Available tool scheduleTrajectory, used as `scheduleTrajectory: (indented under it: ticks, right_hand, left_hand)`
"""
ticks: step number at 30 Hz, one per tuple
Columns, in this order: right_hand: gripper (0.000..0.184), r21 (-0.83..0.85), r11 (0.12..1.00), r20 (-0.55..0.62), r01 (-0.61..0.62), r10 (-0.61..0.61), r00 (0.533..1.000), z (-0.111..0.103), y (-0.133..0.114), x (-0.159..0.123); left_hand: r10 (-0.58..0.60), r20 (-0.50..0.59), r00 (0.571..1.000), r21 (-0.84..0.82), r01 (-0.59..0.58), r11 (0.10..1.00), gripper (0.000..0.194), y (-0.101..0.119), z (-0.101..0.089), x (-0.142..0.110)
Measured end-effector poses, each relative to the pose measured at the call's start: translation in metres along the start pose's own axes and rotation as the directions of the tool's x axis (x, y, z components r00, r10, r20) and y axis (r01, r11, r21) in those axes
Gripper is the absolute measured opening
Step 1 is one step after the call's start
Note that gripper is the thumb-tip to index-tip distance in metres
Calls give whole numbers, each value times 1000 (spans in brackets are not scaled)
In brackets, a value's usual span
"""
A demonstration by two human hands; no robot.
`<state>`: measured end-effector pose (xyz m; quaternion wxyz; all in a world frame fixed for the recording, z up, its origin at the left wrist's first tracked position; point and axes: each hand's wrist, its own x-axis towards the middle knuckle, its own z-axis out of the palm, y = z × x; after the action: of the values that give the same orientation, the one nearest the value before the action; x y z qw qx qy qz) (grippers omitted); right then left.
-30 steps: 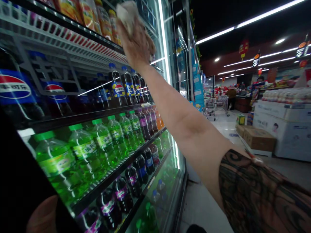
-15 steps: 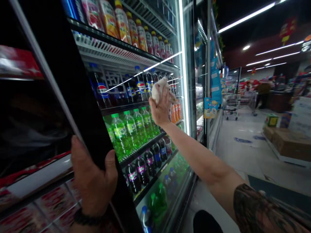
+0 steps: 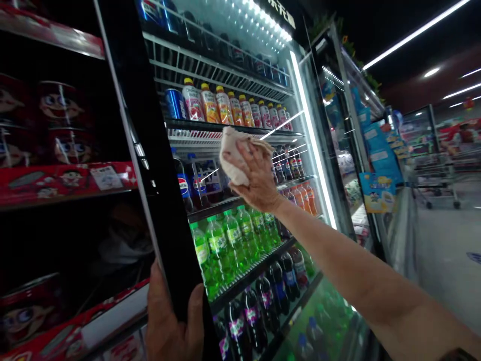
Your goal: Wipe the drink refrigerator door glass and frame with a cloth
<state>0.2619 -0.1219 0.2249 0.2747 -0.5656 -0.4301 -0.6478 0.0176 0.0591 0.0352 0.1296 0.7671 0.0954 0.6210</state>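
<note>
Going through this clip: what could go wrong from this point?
The left hand grips the black door edge low down, so the fingers might get pinched if the door swings. The right hand presses a white cloth against the glass at full reach; a slip could jolt the door and perhaps rock the green bottles.

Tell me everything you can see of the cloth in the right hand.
The cloth is off-white, soft-looking fabric, bunched into a crumpled wad with one corner trailing over the fingers. The right hand holds it flat under the palm, apparently against the glass of the cooler door, in front of the bottle shelves. No print shows.
</note>
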Motion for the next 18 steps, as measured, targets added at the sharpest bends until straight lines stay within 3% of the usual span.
scheduleTrajectory:
  ticks: [2, 4, 7, 9, 11, 14, 16, 18]
  right_hand:
    - [79, 33, 982, -32, -187, 188, 982, 7, 53, 6]
    - [88, 30, 930, -53, -367, 369, 928, 12, 105, -2]
    - [96, 1, 795, -73, -607, 606, 792, 12, 170, -41]
    - [97, -6, 716, -77, -698, 696, 714, 10, 194, -78]
    - [98, 4, 657, -80, -754, 751, 655, 8, 199, -116]
    - [96, 30, 587, -71, -809, 809, 584, 6, 174, -158]
    - [89, 22, 596, -53, -802, 802, 595, 4, 141, -172]
    - [80, 15, 670, -30, -742, 742, 669, 2, 100, -176]
  left_hand:
    - [-16, -8, 1000, 48, 16, 999, 97, -4, -2, -1]
    - [-17, -5, 1000, 78, 18, 997, 99, -7, -3, -3]
    - [-20, 3, 1000, 93, 20, 996, 100, -8, -6, -3]
    - [-38, 11, 999, 99, 36, 994, 99, -6, -7, -3]
    - [-35, 14, 999, 88, 34, 996, 99, -2, -7, -2]
    - [-12, 12, 1000, 56, 11, 998, 97, 4, -6, 0]
    - [10, 0, 1000, 40, -10, 999, 96, 6, -5, 1]
    - [49, -14, 999, 23, -48, 999, 95, 7, -4, 1]
